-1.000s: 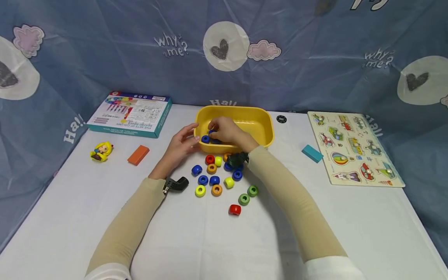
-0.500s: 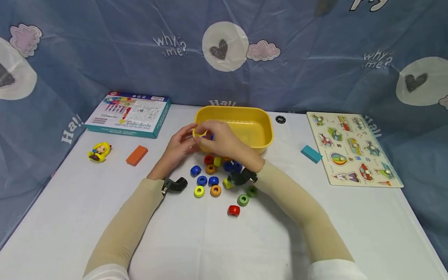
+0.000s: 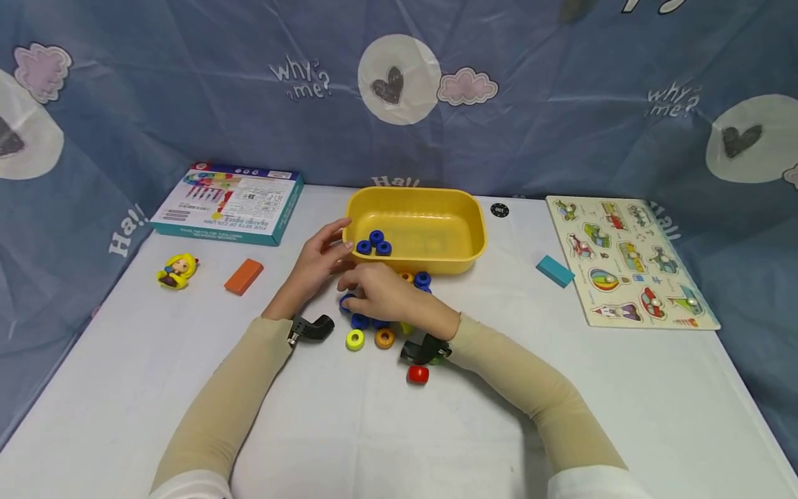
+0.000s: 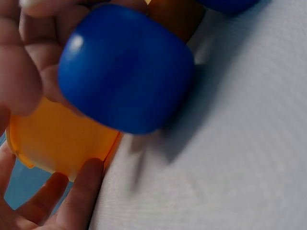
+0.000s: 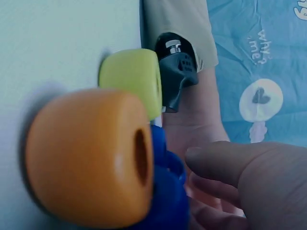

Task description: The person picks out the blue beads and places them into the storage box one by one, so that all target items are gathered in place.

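Observation:
My left hand (image 3: 314, 260) rests against the left end of a yellow plastic tub (image 3: 436, 263), its fingertips on the outer wall, as the left wrist view shows too. Three blue beads (image 3: 376, 238) lie inside the tub at its near left corner. In front of the tub, my right hand (image 3: 389, 294) hovers low over loose beads, thumb and fingers spread around a blue bead (image 3: 345, 303). That blue bead (image 4: 127, 69) looms large in the left wrist view, right beside the right hand's fingers. Other beads are partly hidden under the right hand.
Nearby lie a yellow bead (image 3: 355, 339), an orange bead (image 3: 384, 338) and a red bead (image 3: 418, 375). Around them are a cardboard box (image 3: 227, 204), a doll figure (image 3: 177, 270), an orange block (image 3: 244, 276), a blue block (image 3: 555, 271), a black chip (image 3: 499, 210) and a puzzle board (image 3: 630, 263).
My right hand has let go of a blue bead in the tub, where three now show, and has come out over the near rim to the loose beads. My left hand has stayed put.

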The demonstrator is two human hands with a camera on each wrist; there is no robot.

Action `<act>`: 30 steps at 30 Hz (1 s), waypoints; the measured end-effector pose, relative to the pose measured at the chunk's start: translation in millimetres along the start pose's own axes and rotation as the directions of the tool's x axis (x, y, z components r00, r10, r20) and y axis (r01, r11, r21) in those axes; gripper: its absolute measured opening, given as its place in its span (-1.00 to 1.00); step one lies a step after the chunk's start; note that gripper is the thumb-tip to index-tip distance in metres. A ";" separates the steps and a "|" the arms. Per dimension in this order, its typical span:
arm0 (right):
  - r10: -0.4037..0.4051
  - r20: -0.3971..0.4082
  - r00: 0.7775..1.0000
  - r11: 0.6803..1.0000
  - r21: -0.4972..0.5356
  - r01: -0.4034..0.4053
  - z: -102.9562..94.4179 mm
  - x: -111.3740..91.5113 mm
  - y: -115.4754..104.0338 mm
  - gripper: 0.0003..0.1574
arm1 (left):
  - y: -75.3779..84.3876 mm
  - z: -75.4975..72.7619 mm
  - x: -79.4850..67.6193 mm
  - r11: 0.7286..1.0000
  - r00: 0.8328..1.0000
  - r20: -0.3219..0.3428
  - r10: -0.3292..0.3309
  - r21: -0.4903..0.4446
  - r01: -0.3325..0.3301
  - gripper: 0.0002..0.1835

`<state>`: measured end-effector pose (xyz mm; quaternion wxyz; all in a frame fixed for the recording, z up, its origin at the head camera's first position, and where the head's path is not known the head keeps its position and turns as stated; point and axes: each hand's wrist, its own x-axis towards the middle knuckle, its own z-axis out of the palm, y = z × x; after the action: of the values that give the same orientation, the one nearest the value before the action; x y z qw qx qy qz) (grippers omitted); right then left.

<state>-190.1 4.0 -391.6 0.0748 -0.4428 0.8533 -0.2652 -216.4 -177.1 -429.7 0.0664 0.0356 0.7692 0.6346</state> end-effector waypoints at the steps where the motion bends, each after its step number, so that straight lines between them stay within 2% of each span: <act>1: 0.006 0.003 1.000 1.000 0.002 -0.006 1.1 -0.1 0.9 -0.70 | -0.2 0.2 0.4 1.000 1.000 0.001 0.001 -0.006 -0.001 -0.42; 16: 0.003 0.038 0.999 1.000 -0.016 -0.002 6.0 0.3 4.5 -0.66 | 0.3 0.1 1.5 0.999 1.000 0.013 0.010 -0.032 -0.010 -0.42; 21: -0.034 0.028 0.999 0.999 0.014 0.033 3.7 1.3 5.8 -0.67 | 1.6 -0.1 0.1 1.000 1.000 0.010 0.016 -0.024 -0.016 -0.42; 26: -0.075 -0.046 0.996 0.994 0.075 0.078 -17.2 0.8 7.0 -0.67 | -0.3 -0.2 1.1 1.000 1.000 0.006 0.002 0.006 -0.002 -0.41; 30: -0.023 -0.128 0.992 0.993 0.111 0.037 -45.7 2.9 16.4 -0.69 | -0.9 -0.5 1.9 1.000 1.000 -0.003 -0.015 0.007 0.015 -0.41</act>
<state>-220.1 27.0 -361.0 0.0415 -0.4330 0.8331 -0.3416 -218.3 -177.5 -430.6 0.0701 0.0292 0.7719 0.6312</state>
